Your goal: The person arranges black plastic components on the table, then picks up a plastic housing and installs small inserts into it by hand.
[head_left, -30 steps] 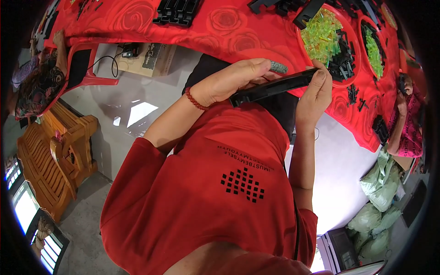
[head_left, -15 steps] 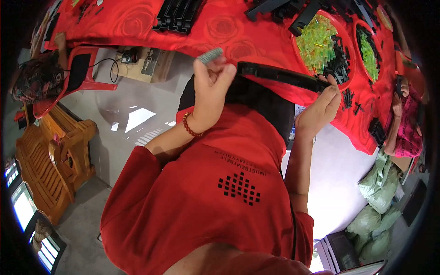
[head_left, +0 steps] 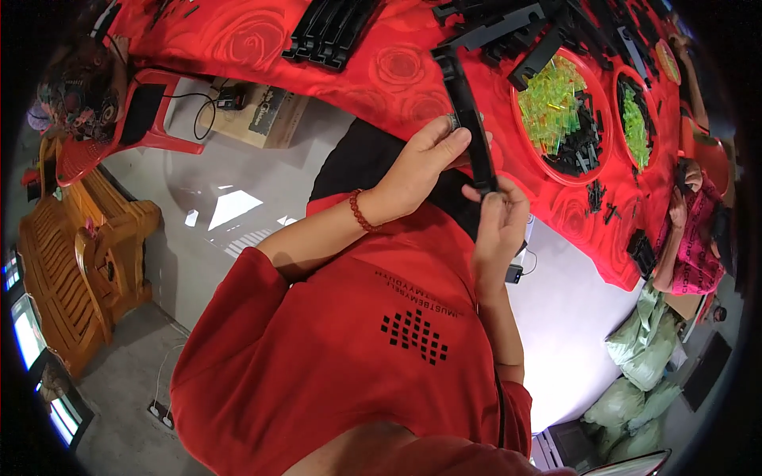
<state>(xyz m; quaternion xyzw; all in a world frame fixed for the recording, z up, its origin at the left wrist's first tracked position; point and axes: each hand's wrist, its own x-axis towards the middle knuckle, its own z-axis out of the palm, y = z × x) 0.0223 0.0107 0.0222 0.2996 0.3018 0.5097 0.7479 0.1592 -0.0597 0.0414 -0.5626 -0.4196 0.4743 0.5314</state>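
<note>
I hold a long black plastic strip upright in front of me, over the edge of a table with a red rose-patterned cloth. My left hand grips the strip near its middle from the left. My right hand pinches its lower end. A red bead bracelet sits on my left wrist. Beyond the strip, a red round tray holds yellow-green clear pieces and small black parts.
A second red tray with green pieces lies farther right. Stacks of black strips rest on the cloth. A person in pink sits at the right. A red plastic chair, wooden bench and green sacks stand around.
The black strip has swung from lying nearly level to standing upright. My left hand came back onto its middle, and my right hand shifted to its lower end.
</note>
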